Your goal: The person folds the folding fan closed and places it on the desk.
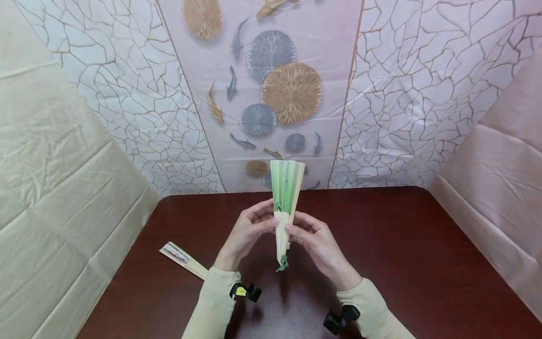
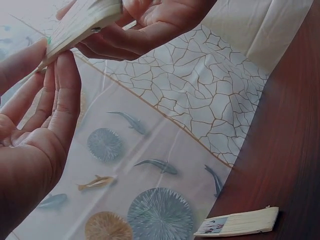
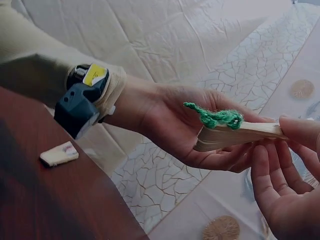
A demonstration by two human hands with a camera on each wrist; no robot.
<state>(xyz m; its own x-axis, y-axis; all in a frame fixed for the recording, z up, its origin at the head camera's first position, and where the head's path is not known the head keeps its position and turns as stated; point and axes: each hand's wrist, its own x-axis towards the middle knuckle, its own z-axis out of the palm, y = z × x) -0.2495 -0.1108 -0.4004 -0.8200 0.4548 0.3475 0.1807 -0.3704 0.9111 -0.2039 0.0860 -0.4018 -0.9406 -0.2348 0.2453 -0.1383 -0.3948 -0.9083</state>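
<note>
A green folding fan (image 1: 288,186) stands nearly upright between my hands, slightly spread, its wooden ribs narrowing down to a green cord (image 3: 220,118) at the pivot end. My left hand (image 1: 249,230) pinches the ribs from the left, thumb in front and fingers behind. From the right, my right hand (image 1: 317,238) pinches the ribs in the same manner at about equal height. In the right wrist view, the ribs' lower end points toward the camera, with both hands around it.
A second folding fan (image 1: 183,259), folded up with a printed picture near one end, lies on the dark red-brown table (image 1: 394,245), partly behind the left sleeve. Beyond the table's back edge hangs a patterned cloth (image 1: 381,132). Plain pale cloths (image 1: 63,155) flank both sides.
</note>
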